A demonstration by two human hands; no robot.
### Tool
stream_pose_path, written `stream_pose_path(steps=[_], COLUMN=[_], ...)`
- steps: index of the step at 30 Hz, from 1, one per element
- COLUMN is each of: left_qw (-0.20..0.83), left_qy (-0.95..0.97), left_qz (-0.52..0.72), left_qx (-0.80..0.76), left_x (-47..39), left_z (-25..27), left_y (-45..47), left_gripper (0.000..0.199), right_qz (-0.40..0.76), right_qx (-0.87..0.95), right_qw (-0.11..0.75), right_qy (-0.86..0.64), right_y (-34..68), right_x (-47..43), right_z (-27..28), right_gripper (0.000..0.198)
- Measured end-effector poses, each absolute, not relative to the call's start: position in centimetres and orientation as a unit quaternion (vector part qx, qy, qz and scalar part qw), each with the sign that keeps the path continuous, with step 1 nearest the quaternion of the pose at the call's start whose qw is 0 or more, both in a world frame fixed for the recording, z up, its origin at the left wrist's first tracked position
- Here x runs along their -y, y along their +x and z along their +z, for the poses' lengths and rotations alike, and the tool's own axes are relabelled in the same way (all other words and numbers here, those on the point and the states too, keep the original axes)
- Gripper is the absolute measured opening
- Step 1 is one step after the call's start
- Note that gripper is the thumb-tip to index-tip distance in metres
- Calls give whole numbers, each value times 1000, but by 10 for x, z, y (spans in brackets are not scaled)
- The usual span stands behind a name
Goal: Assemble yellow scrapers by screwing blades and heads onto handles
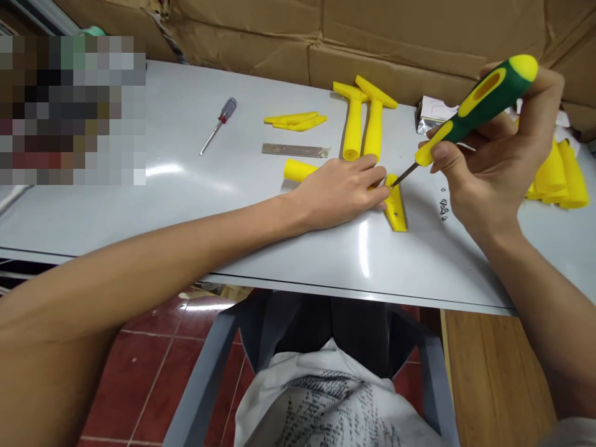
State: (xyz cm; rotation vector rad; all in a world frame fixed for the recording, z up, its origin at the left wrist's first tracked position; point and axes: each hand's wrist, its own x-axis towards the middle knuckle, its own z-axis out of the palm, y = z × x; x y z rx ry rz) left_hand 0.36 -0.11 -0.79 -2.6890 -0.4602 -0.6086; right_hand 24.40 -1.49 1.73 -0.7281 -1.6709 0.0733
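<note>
My left hand [342,194] is closed around a yellow T-shaped scraper [397,210] lying on the table. Its round handle end sticks out on the left and its head on the right, with a small screw visible in the head. In my right hand [507,152] is a green and yellow screwdriver [488,102], slanted, its tip against the upper part of the scraper head beside my left fingertips. Whether the tip sits in a screw is too small to tell. Several small screws [444,208] lie right of the head.
Two yellow scrapers [352,124] lie behind my left hand. Left of them are yellow plastic strips [298,120], flat metal blades [294,149] and a small grey-handled screwdriver [227,112]. More yellow handles [563,174] and a small box [431,112] are at right. Cardboard [419,37] borders the table's back.
</note>
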Motion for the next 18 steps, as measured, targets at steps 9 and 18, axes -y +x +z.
stream_pose_path(steps=[9,18], left_qw=[139,161], left_qy=[-960,-955], left_qz=[-197,-199], left_qx=[140,149], left_x=[-8,6], left_z=[-3,-4], left_y=[1,2], left_gripper=[44,33], right_qz=[97,29], right_qx=[757,698], right_qw=[563,619], right_qy=[-318,-358], right_y=[255,237], right_x=[16,25], right_z=[29,18], right_gripper=[64,53])
